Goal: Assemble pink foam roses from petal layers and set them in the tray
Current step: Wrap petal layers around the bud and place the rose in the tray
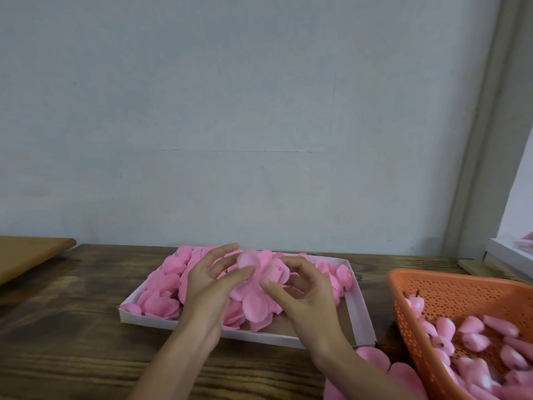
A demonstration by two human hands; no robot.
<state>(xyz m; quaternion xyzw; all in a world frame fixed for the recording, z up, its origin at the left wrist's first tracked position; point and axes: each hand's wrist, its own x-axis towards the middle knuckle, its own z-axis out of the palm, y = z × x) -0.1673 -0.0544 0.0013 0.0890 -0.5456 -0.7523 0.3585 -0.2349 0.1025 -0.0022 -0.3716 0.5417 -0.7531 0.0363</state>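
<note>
While being fluffed, the rose (259, 290) hangs over the tray (361, 313).
The left hand (212, 284) and right hand (307, 290) pinch it; likely next, a soft set-down.

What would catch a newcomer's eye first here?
The left hand and right hand meet mid-frame, holding a pink rose over the white tray, which is heaped with pink flowers. At the right edge, an orange basket of pink buds sits on the dark wooden table.
</note>
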